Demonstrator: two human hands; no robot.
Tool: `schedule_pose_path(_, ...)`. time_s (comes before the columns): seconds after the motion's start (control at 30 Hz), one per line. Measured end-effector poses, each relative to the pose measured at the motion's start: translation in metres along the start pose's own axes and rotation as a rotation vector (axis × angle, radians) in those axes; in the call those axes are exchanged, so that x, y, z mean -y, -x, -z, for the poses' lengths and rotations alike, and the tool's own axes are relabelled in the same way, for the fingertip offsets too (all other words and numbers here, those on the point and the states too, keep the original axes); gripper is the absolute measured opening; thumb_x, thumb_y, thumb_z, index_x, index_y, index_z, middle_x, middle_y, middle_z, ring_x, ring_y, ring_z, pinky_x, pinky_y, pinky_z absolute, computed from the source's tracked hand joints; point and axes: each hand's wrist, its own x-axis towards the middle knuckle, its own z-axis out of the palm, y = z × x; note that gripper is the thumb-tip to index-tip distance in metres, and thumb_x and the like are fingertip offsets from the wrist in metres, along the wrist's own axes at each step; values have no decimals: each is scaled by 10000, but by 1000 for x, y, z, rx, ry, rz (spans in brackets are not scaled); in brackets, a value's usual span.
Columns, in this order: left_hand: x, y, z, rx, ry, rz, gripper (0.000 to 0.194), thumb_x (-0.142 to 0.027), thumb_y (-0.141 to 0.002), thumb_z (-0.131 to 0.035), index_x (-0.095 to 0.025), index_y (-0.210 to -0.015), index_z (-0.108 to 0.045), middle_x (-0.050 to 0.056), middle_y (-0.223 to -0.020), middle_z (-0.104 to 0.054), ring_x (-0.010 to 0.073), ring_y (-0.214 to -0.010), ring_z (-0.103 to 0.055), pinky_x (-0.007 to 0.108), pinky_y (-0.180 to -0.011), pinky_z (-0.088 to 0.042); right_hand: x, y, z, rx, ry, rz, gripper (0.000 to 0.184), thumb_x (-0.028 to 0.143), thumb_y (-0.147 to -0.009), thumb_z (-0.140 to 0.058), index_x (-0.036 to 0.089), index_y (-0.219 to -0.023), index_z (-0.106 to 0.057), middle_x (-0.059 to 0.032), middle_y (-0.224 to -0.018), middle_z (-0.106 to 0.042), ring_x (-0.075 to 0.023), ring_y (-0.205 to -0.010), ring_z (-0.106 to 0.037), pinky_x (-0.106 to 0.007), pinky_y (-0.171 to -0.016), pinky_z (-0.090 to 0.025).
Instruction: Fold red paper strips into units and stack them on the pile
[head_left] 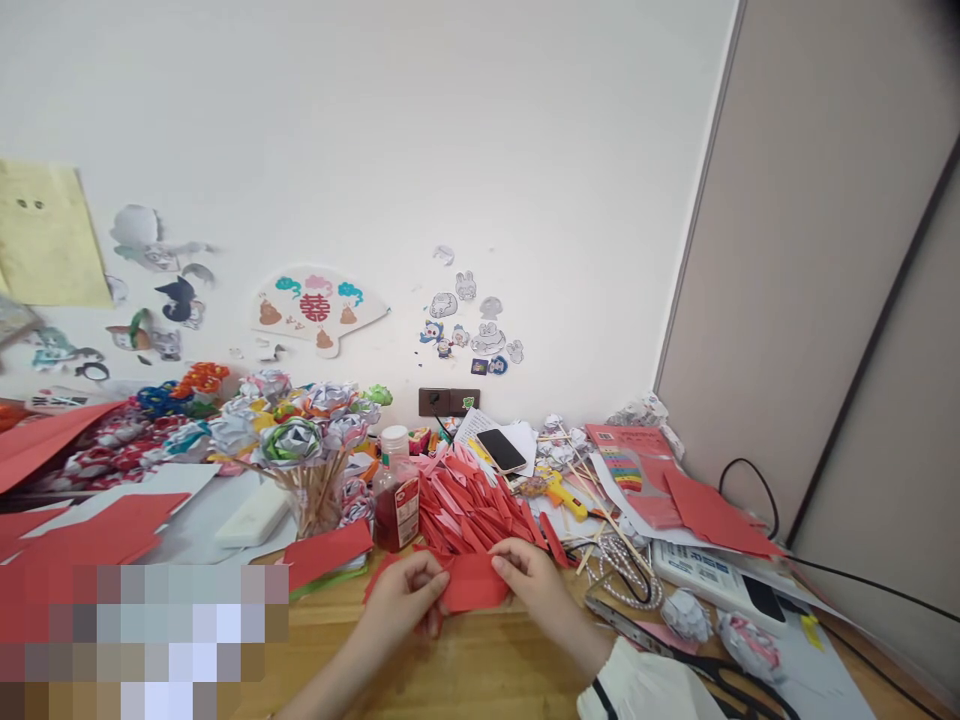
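A sheet of red paper (474, 583) is stretched between my two hands, just above the wooden table (420, 670). My left hand (409, 592) pinches its left side, thumb on top. At the right edge my right hand (526, 572) grips it between thumb and fingers. Right behind the sheet lies a heap of folded red paper strips (480, 505). A bottle of dark red liquid (394, 495) stands just left of that heap. More red paper (328, 553) lies beyond my left hand.
Paper flowers on sticks (292, 445) fill a cup at the left. A phone (501, 451) rests behind the heap. To the right are a yellow glue gun (568, 497), a bead string (622, 575), large scissors (675, 650) and crumpled paper balls (686, 614).
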Motion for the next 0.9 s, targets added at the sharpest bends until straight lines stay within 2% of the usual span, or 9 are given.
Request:
schedule_pose_path(0.2, -3, -3, 5, -26, 157, 39, 431, -554, -506, -609, -180, -586, -409, -44, -399, -570, 96, -298, -502, 190, -336, -368, -5, 0, 0, 49, -185, -33, 424, 509, -775, -400, 128, -918, -520, 1, -571, -523, -109, -484, -497, -224, -464, -393)
schedule_pose_path(0.4, 0, -4, 4, 1, 187, 36, 467, -549, -509, -620, -162, -715, -459, -45, -399, -574, 105, -300, -509, 203, -346, -398, -4, -2, 0, 85, -186, -47, 325, 426, -722, -531, 123, -839, -544, 19, -554, -517, -90, -474, -490, -206, -461, -384)
schedule_pose_path(0.6, -1, -3, 4, 18, 232, 19, 507, -509, -521, -641, -123, -830, -526, -48, -369, -563, 113, -323, -521, 211, -381, -411, -5, -2, -2, 56, -336, -99, 379, 386, -682, -572, 118, -944, -521, 11, -555, -549, -102, -439, -512, -205, -415, -383)
schedule_pose_path(0.73, -5, 1, 4, -4, 349, 33, 432, -414, -544, -670, -123, -837, -544, -29, -396, -594, 119, -349, -541, 213, -403, -424, 3, 1, -4, 23, -404, -79, 289, 307, -701, -563, 128, -928, -547, 11, -536, -560, -100, -438, -522, -191, -410, -385)
schedule_pose_path(0.9, -6, 1, 4, -6, 423, 55, 349, -365, -542, -682, -136, -770, -550, -21, -409, -604, 112, -352, -542, 195, -394, -415, 9, 3, -6, -22, -390, -40, 184, 279, -696, -564, 138, -812, -586, 0, -572, -576, -96, -446, -524, -191, -415, -401)
